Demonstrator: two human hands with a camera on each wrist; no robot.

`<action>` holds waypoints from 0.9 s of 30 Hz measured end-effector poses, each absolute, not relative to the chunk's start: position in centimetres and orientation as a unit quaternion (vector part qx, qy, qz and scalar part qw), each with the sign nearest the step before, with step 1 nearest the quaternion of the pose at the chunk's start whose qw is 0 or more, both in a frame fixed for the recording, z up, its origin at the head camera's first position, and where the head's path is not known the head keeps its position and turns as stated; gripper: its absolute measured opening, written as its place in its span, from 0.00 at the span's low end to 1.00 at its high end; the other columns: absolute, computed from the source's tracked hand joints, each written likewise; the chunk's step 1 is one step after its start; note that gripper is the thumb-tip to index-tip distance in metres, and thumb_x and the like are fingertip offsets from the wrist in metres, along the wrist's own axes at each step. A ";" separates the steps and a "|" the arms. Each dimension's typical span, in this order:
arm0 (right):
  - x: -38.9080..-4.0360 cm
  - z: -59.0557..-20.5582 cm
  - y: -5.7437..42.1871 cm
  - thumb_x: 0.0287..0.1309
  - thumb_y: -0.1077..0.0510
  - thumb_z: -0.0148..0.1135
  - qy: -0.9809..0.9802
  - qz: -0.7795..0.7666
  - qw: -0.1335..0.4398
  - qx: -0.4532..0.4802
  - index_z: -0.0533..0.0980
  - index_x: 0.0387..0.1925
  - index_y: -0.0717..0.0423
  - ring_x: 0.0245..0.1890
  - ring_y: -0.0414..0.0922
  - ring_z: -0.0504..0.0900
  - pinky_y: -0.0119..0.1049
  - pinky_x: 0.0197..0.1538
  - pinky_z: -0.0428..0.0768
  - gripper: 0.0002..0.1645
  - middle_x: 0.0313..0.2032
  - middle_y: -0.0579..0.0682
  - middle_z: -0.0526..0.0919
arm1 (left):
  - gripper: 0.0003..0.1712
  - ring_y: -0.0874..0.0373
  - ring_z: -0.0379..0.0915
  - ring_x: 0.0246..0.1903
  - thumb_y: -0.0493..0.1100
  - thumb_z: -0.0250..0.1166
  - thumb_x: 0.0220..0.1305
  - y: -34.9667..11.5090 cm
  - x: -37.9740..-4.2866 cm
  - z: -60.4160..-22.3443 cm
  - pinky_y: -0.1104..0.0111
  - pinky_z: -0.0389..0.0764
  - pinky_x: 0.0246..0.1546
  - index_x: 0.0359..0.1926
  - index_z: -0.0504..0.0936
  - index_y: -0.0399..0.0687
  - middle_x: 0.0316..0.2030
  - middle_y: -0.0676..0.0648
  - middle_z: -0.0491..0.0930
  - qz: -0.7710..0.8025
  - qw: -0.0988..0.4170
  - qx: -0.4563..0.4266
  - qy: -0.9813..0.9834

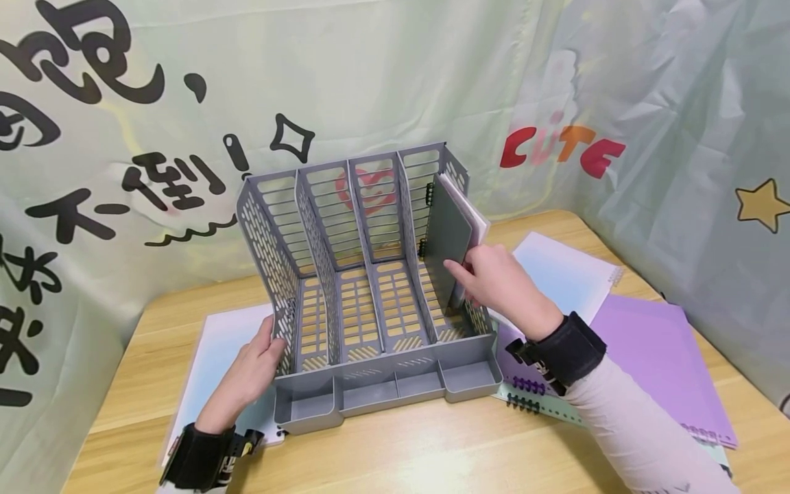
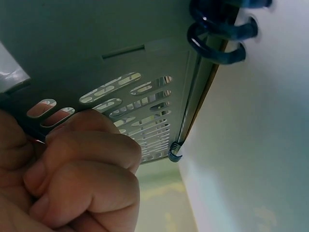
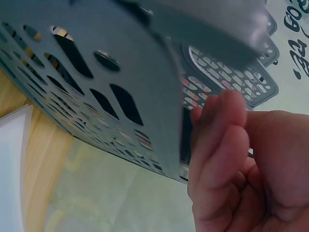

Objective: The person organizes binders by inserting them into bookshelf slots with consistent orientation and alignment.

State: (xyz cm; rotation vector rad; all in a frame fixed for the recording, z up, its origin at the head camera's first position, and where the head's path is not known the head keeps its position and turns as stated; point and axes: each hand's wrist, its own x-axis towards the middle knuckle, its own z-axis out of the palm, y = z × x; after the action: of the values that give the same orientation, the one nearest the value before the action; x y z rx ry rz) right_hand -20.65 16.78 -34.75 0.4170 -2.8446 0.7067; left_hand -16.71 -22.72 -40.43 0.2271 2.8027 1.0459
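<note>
A grey desktop file organizer (image 1: 376, 370) with upright slatted dividers stands on the table. My left hand (image 1: 252, 367) grips the front edge of its left side wall; in the left wrist view the curled fingers (image 2: 91, 159) lie against the slotted panel (image 2: 140, 106). My right hand (image 1: 496, 274) pinches a dark-covered ring notebook (image 1: 447, 237) by its near edge, thumb on the cover. The notebook stands upright in the rightmost compartment, its black rings toward the back. In the right wrist view, the organizer's perforated side wall (image 3: 96, 87) is beside the right hand (image 3: 231, 164).
A pale blue notebook (image 1: 216, 370) lies left of the organizer, partly under the left arm. To the right lie another pale blue notebook (image 1: 558, 274) and a purple one (image 1: 648, 350), with a green one (image 1: 558, 408) beneath. A printed cloth (image 1: 401, 75) hangs behind the wooden table (image 1: 426, 453).
</note>
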 end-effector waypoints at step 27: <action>-20.3 -34.8 17.2 0.66 0.44 0.56 -0.969 0.161 0.158 0.105 0.65 0.02 0.46 0.08 0.43 0.65 0.37 0.15 0.56 0.35 0.04 0.41 0.62 | 0.31 0.37 0.61 0.61 0.45 0.36 0.77 -22.8 -16.8 -40.6 0.45 0.68 0.50 0.76 0.44 0.47 0.67 0.33 0.60 0.343 0.083 0.065 0.933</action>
State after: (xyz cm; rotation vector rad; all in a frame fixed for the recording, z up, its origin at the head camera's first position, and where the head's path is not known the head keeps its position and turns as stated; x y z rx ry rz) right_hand -20.26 17.25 -34.81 0.3007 -2.7713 0.4596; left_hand -16.84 -22.81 -40.60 0.1940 2.7872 1.0243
